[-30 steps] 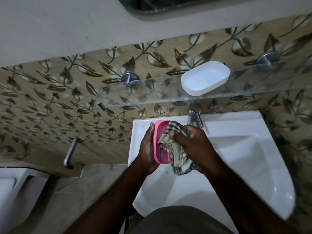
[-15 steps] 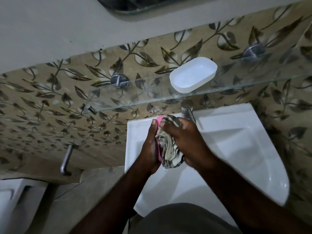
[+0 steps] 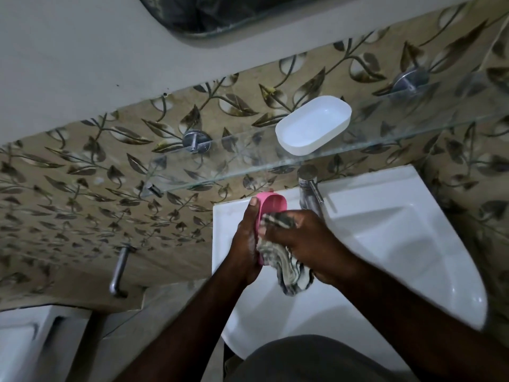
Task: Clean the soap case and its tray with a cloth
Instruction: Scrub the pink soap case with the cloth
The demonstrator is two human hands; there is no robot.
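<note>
My left hand [image 3: 245, 241] grips a pink soap tray [image 3: 271, 206] on edge above the white sink [image 3: 385, 244]. Only the tray's upper end shows; the rest is hidden behind my fingers and the cloth. My right hand [image 3: 308, 244] is closed on a striped cloth [image 3: 286, 260] and presses it against the tray's inner face. The cloth's loose end hangs down below my hands. The white soap case [image 3: 314, 125] lies open side up on the glass shelf [image 3: 413, 130], apart from both hands.
A chrome tap [image 3: 309, 186] stands at the sink's back edge, just right of the tray. The shelf is fixed by chrome mounts [image 3: 196, 140] to a leaf-patterned tiled wall. A metal pipe [image 3: 119, 268] sticks out at left, above a white fixture [image 3: 24, 343]. A mirror edge [image 3: 220, 17] shows at top.
My right hand has slid the cloth down the tray, so more of the pink upper end shows than half a second ago. The view has shifted slightly.
</note>
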